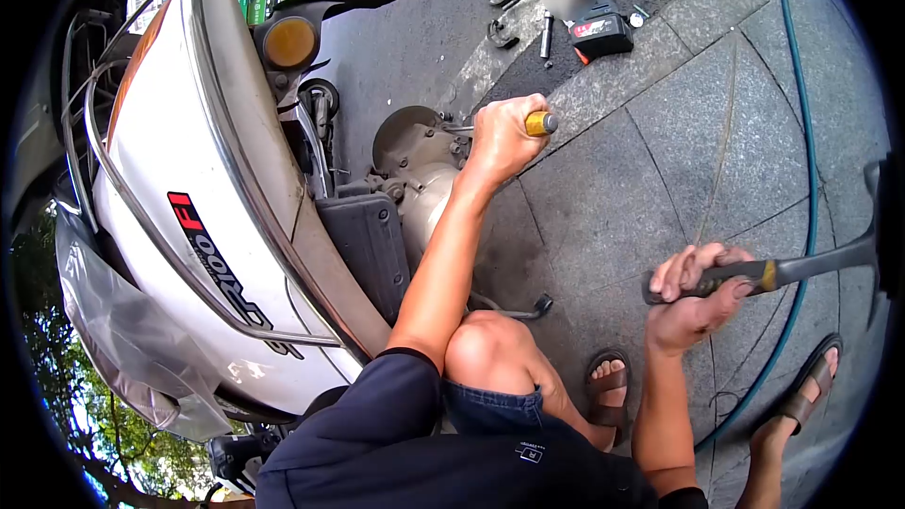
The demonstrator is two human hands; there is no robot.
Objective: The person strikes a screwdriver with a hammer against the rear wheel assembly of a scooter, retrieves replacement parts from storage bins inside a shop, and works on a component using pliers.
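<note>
My left hand point(504, 137) is wrapped round the yellow and black handle of a screwdriver point(540, 123), beside the scooter's greyish metal engine casing point(415, 155). A thin shaft runs from the fist toward the casing; where its tip rests is hard to make out. On the right, my right hand point(698, 292) grips the dark handle of a hammer point(820, 262), whose metal head is at the right edge of the view, apart from the scooter.
The white scooter body point(170, 132) fills the left side. A cordless power tool point(600, 24), a socket point(547, 36) and small metal parts point(500, 33) lie near the kerb. A blue-green hose point(808, 132) crosses the paving. My sandalled feet point(608, 385) are below.
</note>
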